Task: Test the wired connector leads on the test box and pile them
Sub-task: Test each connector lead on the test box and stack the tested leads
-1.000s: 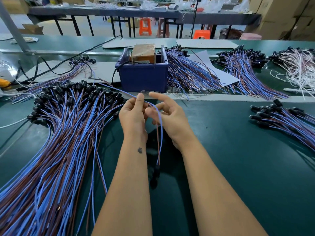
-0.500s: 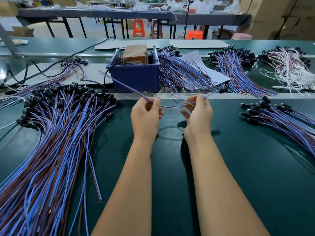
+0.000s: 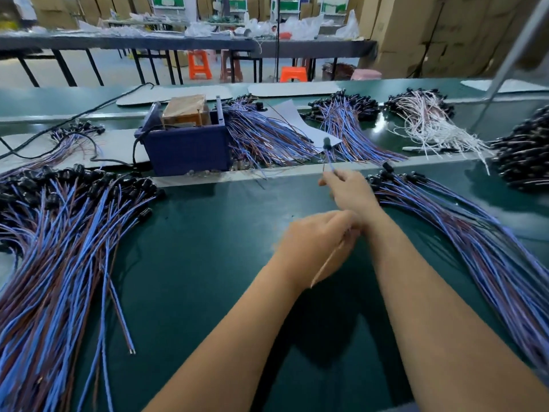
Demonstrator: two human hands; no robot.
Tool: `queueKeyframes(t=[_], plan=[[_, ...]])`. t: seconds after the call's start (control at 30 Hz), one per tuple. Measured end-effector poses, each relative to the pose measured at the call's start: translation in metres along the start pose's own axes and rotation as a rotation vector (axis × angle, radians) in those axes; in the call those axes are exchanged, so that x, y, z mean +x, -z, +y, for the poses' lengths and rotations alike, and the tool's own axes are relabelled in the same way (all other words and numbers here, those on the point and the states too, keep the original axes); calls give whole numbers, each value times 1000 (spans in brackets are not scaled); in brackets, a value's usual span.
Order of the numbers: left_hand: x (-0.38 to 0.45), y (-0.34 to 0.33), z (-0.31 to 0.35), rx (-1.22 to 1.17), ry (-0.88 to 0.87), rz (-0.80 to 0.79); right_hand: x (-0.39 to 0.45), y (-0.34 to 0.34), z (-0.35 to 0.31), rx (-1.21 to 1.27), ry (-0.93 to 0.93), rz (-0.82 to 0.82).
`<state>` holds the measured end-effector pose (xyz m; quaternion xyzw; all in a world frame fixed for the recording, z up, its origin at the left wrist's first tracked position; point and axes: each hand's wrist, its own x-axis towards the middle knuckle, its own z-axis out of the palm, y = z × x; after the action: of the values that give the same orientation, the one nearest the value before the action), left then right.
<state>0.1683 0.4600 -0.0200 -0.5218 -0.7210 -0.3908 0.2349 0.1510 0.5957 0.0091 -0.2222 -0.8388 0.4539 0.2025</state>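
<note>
Test box (image 3: pixel 190 144): beyond left hand (image 3: pixel 315 248), far-left
Untested pile (image 3: pixel 59 233): left of it; stacked pile (image 3: pixel 460 233): right of right hand (image 3: pixel 350 191)

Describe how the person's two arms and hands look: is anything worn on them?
Both forearms are bare, with no sleeves in view. The left hand and the right hand wear no gloves, and no rings, watch or wristband can be seen. No marking shows on them in this blurred picture.

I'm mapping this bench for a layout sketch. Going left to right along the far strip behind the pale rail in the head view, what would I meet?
Dark blue plastic test box → blue-and-brown lead pile on white paper → second blue-and-brown lead pile → white-wired lead pile.
</note>
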Motion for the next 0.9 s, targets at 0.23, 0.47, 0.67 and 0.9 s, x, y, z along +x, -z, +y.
queueKeyframes(t=[0.23, 0.47, 0.67, 0.9], plan=[[10, -54, 57, -247, -60, -318, 0, 105, 47, -788, 58, 28], [12, -68, 78, -294, 42, -409, 1, 136, 72, -1228, -149, 117], [15, -27, 15, -133, 698, 257, -7, 34, 35, -871, 171, 154], [-11, 64, -82, 236, 898, 424, -26, -117, -26, -755, 345, -132]])
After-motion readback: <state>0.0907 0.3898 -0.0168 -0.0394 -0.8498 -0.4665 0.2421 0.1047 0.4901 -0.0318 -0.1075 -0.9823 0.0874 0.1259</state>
